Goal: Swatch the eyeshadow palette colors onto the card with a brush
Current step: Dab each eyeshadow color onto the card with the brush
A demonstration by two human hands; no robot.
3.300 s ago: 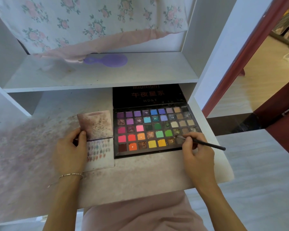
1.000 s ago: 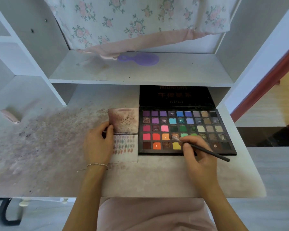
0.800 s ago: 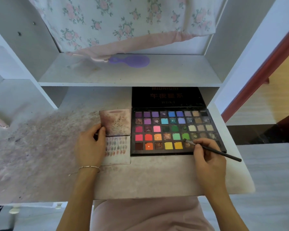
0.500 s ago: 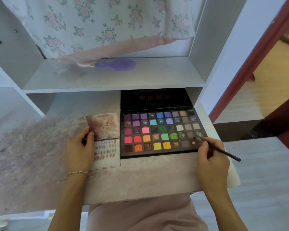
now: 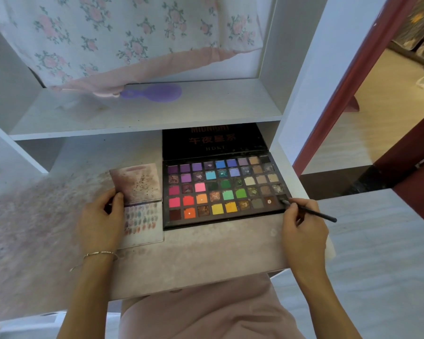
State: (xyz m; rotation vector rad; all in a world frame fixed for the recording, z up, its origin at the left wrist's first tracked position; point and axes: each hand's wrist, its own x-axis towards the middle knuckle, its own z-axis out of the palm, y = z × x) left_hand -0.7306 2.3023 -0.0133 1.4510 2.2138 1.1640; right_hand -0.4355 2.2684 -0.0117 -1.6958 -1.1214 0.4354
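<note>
A white desk (image 5: 206, 260), its top smudged with pinkish powder, sits under a white shelf (image 5: 206, 104) holding a purple hairbrush (image 5: 157, 92). A floral cloth (image 5: 123, 33) hangs behind it. To the right, a dark red door frame (image 5: 348, 81) opens onto sunlit wooden flooring (image 5: 377, 118)
</note>
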